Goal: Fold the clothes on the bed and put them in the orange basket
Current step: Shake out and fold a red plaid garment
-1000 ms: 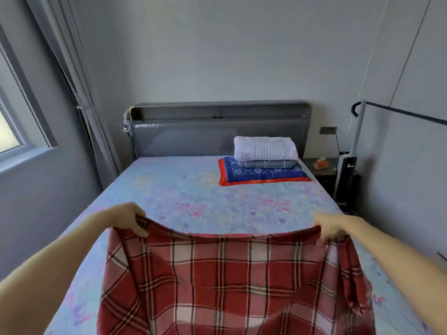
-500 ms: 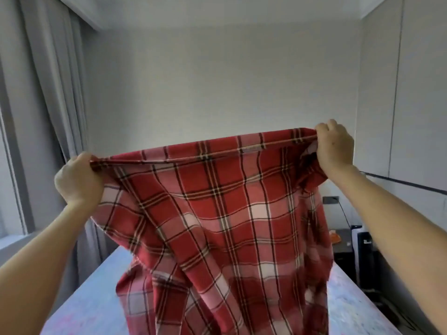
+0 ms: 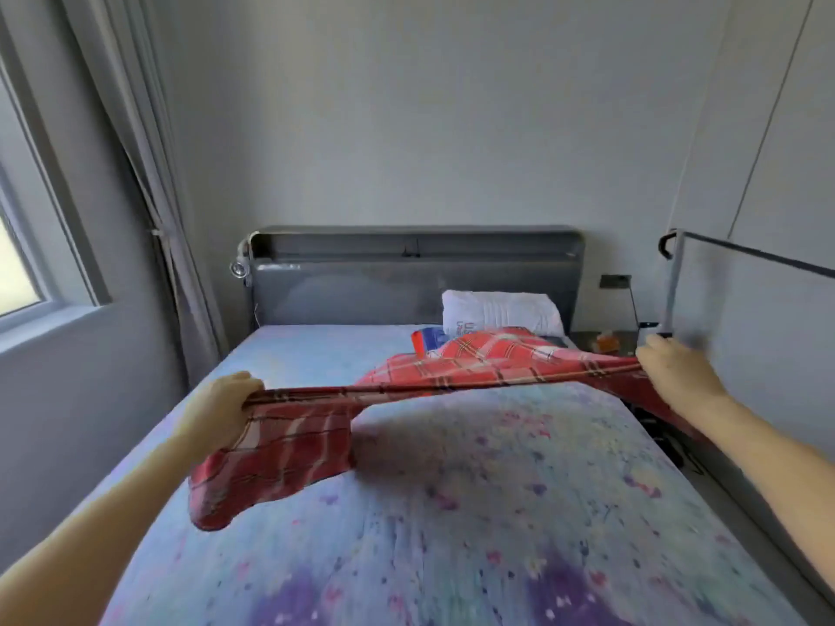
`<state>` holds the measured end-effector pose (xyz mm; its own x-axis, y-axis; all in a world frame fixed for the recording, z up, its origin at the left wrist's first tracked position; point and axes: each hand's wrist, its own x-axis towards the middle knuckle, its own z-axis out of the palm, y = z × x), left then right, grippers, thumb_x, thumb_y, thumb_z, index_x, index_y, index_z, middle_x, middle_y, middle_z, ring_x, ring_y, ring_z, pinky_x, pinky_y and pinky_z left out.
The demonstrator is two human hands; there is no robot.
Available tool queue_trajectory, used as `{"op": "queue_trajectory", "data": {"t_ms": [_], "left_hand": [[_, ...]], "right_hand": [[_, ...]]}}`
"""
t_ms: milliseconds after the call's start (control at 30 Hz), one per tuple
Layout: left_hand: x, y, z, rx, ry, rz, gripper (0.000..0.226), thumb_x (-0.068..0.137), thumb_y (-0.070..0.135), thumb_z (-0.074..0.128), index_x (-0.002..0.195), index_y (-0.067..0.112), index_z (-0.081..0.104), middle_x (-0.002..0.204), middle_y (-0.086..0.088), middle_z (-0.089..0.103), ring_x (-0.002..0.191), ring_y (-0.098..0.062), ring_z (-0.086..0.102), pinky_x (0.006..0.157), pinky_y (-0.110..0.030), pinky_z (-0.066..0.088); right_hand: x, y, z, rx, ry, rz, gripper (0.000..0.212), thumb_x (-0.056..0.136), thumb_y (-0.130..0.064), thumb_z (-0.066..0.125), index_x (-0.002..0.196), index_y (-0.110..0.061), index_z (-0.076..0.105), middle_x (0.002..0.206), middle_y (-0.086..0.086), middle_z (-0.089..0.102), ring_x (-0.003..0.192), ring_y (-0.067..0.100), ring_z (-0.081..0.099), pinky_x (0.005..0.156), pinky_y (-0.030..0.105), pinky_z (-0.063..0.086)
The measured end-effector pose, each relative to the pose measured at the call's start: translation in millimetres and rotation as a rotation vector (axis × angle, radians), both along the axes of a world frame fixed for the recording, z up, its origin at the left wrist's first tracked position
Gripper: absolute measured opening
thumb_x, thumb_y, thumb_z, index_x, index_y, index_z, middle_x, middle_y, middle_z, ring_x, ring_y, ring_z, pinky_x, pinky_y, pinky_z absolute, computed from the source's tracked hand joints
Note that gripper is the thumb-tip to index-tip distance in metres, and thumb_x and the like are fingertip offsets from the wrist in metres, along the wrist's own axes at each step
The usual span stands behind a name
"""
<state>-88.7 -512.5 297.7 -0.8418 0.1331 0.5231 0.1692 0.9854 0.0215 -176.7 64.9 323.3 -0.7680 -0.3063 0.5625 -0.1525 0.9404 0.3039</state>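
Note:
A red plaid cloth [image 3: 479,361] is stretched flat in the air over the bed [image 3: 452,512], its far part billowing toward the headboard. My left hand [image 3: 217,411] grips its near left corner, with a loose end of cloth hanging down below that hand onto the sheet. My right hand [image 3: 677,375] grips the opposite corner above the bed's right edge. No orange basket is in view.
A white pillow [image 3: 501,311] lies on a blue and red folded cloth [image 3: 427,341] by the grey headboard [image 3: 406,282]. A bedside table [image 3: 605,343] and a black rail [image 3: 745,255] stand on the right. Curtain and window fill the left.
Both hands swung the plaid cloth up in front of my face, then down and forward, so it now flies out flat over the bed instead of hanging.

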Motion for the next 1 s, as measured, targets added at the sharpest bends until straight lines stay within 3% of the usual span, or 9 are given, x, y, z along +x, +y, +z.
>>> {"op": "queue_trajectory", "data": {"t_ms": [67,100,233,367,467,567,700,867,1000], "left_hand": [[28.0,10.2,-43.3,-0.002,-0.229,0.088,0.012,0.076,0.007,0.059,0.083,0.009,0.068,0.084,-0.010,0.062,0.083,-0.032,0.063,0.064,-0.033,0.040],[42.1,14.8,-65.4,-0.012,-0.317,0.086,0.015,0.077,0.009,0.061,0.090,0.010,0.068,0.092,-0.010,0.063,0.091,-0.031,0.062,0.070,-0.034,0.041],[97.9,44.8,-132.6,-0.102,-0.627,0.095,0.021,0.090,0.016,0.052,0.108,0.011,0.062,0.110,-0.005,0.062,0.106,-0.024,0.057,0.080,-0.028,0.038],[144.0,73.2,-183.2,-0.180,-0.871,0.044,0.018,0.087,0.009,0.049,0.100,0.013,0.061,0.086,0.007,0.055,0.101,-0.023,0.058,0.081,-0.029,0.043],[178.5,95.3,-207.5,-0.269,-1.065,0.020,0.026,0.087,0.011,0.048,0.109,0.009,0.063,0.112,-0.007,0.062,0.107,-0.023,0.057,0.086,-0.028,0.041],[191.0,100.5,-217.8,-0.224,-1.084,-0.006,0.031,0.088,0.010,0.047,0.115,0.009,0.060,0.119,-0.006,0.060,0.112,-0.023,0.055,0.089,-0.027,0.040],[211.0,119.0,-230.7,-0.137,-1.129,0.021,0.048,0.086,0.013,0.052,0.133,0.024,0.046,0.106,-0.007,0.062,0.103,-0.028,0.059,0.077,-0.029,0.044],[233.2,136.3,-240.6,-0.182,-1.252,0.090,0.029,0.086,0.017,0.052,0.112,0.016,0.065,0.116,-0.001,0.063,0.109,-0.020,0.058,0.090,-0.027,0.045],[245.6,121.7,-242.7,-0.037,-1.188,0.223,0.032,0.087,0.009,0.043,0.108,0.014,0.067,0.116,-0.002,0.065,0.107,-0.022,0.059,0.089,-0.030,0.047]], "right_hand": [[29.0,8.0,-53.1,0.093,-0.246,-0.098,0.009,0.081,0.003,0.059,0.089,-0.001,0.061,0.086,0.011,0.054,0.076,0.033,0.058,0.053,0.036,0.043],[42.8,16.6,-83.7,0.051,-0.366,-0.123,0.018,0.091,-0.008,0.047,0.104,-0.005,0.059,0.093,0.004,0.053,0.088,0.030,0.055,0.064,0.035,0.042],[106.6,30.2,-171.3,-0.026,-0.674,-0.217,0.032,0.096,-0.014,0.037,0.122,-0.004,0.051,0.129,0.012,0.052,0.115,0.027,0.052,0.091,0.030,0.041],[172.4,47.5,-230.4,0.100,-0.873,-0.285,0.029,0.092,-0.012,0.042,0.117,-0.008,0.057,0.118,0.012,0.061,0.110,0.027,0.059,0.091,0.033,0.047],[215.2,60.3,-252.0,0.276,-0.880,-0.226,0.025,0.076,-0.013,0.069,0.097,0.000,0.067,0.096,0.015,0.068,0.088,0.032,0.067,0.071,0.035,0.055],[238.7,58.1,-263.8,0.351,-0.949,-0.243,0.032,0.093,-0.005,0.042,0.122,-0.008,0.056,0.123,0.008,0.058,0.116,0.023,0.056,0.091,0.030,0.045],[258.7,55.4,-277.9,0.404,-1.066,-0.264,0.037,0.092,-0.004,0.042,0.126,-0.012,0.054,0.130,0.004,0.056,0.121,0.021,0.053,0.097,0.032,0.043],[263.6,29.2,-290.8,0.506,-1.249,-0.230,0.040,0.090,-0.007,0.047,0.129,-0.015,0.053,0.135,0.004,0.053,0.126,0.022,0.048,0.102,0.034,0.037],[251.2,-13.2,-296.6,0.393,-1.197,-0.110,0.038,0.089,-0.007,0.043,0.122,-0.018,0.058,0.128,0.003,0.059,0.120,0.023,0.055,0.096,0.034,0.043]]}}
